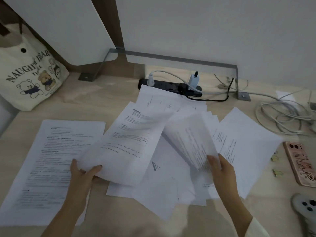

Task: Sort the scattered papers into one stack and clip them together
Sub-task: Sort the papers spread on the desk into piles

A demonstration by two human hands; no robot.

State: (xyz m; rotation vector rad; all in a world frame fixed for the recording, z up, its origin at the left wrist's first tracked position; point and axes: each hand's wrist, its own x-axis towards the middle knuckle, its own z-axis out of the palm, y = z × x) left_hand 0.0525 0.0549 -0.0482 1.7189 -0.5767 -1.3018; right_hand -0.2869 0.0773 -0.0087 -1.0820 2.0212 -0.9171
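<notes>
On the pale wooden table [102, 96] thin white printed papers [171, 177] are spread, overlapping. One sheet's edge is pinched by the left hand [82, 175], another by the right hand [220, 170]. Light and floppy, they should be taken by the edges.

Both forearms are stretched forward from the lower edge, with a pale sleeve [254, 227] seen on the right one. The left hand [84, 172] is curled round the near corner of a sheet [123, 151], with the thumb laid on top. A blurred sheaf [189, 134] is gripped by the right hand [221, 170], thumb pressed on its face, fingers partly hidden.
</notes>
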